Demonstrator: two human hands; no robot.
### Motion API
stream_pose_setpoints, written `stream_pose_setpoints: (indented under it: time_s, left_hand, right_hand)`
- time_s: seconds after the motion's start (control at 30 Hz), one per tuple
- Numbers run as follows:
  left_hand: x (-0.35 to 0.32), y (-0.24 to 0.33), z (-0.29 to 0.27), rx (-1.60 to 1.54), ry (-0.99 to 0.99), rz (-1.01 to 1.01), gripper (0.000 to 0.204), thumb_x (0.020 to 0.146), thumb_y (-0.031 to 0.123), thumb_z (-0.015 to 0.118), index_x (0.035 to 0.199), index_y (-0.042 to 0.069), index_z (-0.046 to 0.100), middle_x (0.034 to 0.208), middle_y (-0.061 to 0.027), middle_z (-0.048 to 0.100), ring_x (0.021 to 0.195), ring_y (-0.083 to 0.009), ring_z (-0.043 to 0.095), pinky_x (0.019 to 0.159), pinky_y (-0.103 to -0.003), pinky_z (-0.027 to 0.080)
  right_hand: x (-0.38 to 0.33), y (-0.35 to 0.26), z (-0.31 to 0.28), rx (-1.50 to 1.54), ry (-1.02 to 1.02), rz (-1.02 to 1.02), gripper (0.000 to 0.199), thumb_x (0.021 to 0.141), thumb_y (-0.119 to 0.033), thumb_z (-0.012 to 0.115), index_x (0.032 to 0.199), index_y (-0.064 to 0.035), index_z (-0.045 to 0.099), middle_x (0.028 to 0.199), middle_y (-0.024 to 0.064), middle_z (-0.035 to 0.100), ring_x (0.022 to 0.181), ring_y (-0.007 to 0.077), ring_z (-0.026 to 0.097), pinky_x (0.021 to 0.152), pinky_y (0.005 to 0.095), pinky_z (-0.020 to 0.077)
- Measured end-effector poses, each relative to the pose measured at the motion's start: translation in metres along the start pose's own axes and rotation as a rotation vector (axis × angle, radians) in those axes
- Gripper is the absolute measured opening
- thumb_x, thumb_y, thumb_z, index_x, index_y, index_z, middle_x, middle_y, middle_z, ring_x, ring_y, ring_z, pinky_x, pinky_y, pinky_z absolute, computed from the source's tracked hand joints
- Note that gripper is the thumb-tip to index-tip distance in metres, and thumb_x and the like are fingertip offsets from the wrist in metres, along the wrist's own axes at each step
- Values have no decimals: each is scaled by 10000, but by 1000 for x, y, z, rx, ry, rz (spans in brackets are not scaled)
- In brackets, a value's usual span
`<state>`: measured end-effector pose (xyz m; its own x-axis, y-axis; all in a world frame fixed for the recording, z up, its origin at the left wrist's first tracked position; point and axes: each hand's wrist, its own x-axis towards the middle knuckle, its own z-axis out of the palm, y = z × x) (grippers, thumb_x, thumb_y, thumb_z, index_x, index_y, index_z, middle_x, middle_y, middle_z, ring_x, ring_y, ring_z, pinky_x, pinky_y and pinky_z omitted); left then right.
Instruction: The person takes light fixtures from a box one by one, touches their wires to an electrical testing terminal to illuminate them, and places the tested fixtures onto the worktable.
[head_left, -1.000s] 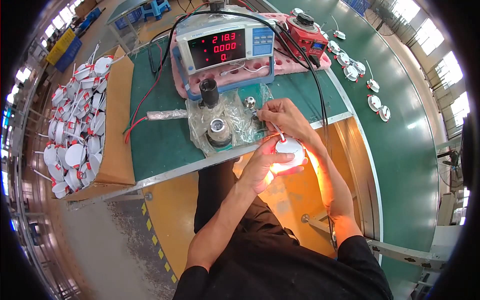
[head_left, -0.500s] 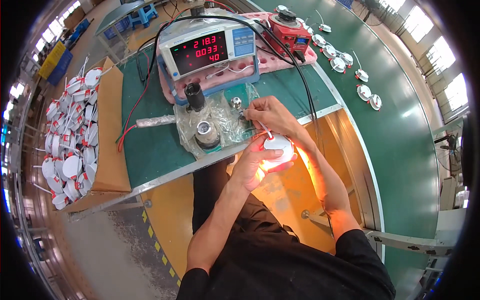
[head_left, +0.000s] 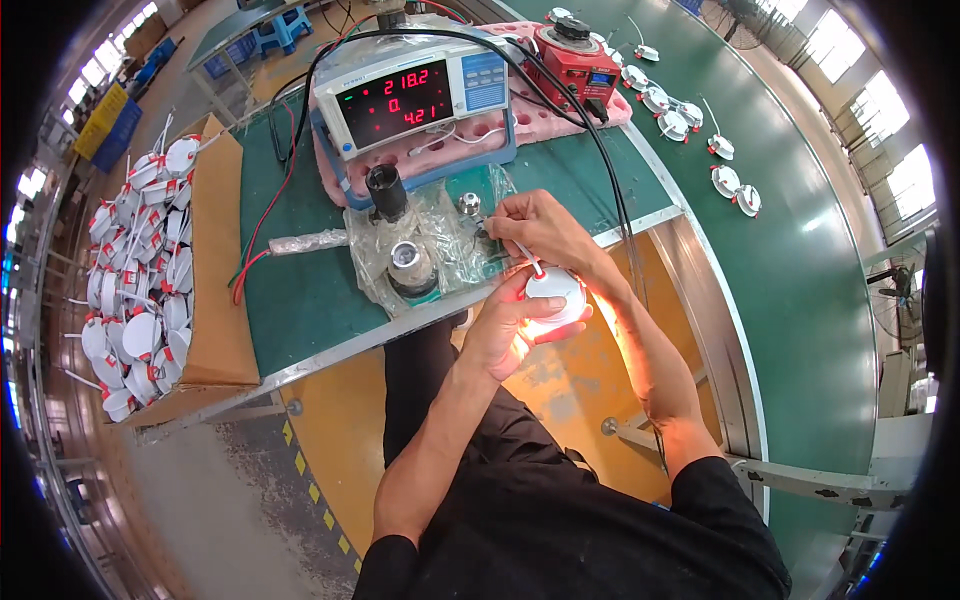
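Note:
My left hand is closed round a round white downlight with its back turned up; bright light spills from its underside onto my fingers and right forearm. A short white cable runs from the lamp to my right hand, whose fingers pinch its end beside the plastic-wrapped fixture. What the cable end touches is hidden by the fingers. Close by on the fixture are a small shiny metal cap, a black cylindrical socket and a grey cylinder with a clear top.
A meter with red digits stands on pink foam behind the fixture, beside a red box with a black knob. At left, a cardboard carton holds many downlights. More lamps lie on the green table at right. Black cables hang across the bench.
The digits on the meter's lower two rows are different. Both hands keep their hold on the lamp and its cable, with the lamp still lit. The view has shifted very slightly.

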<state>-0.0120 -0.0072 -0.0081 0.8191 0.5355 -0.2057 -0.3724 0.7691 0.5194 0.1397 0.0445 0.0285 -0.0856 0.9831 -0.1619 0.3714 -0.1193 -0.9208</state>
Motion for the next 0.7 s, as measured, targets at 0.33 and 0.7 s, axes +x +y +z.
stream_pose_setpoints:
  time_s: [0.33, 0.7]
  left_hand:
    - [0, 0, -1, -5, -10, 6, 464, 874, 41, 669, 1303, 120, 511, 1271, -104, 599, 1175, -351, 621, 978, -464, 536]
    - [0, 0, -1, 1, -29, 5, 453, 880, 61, 662, 1307, 97, 515, 1268, -109, 599, 1164, -334, 628, 979, -452, 537]
  right_hand:
    - [1, 4, 1, 36, -1, 3, 260, 883, -229, 660, 762, 0, 637, 567, 13, 552, 495, 86, 477, 469, 267, 338]
    - [-3, 0, 2, 16, 10, -1, 258, 879, -220, 656, 749, 1, 634, 565, 12, 549, 495, 85, 468, 468, 272, 339]
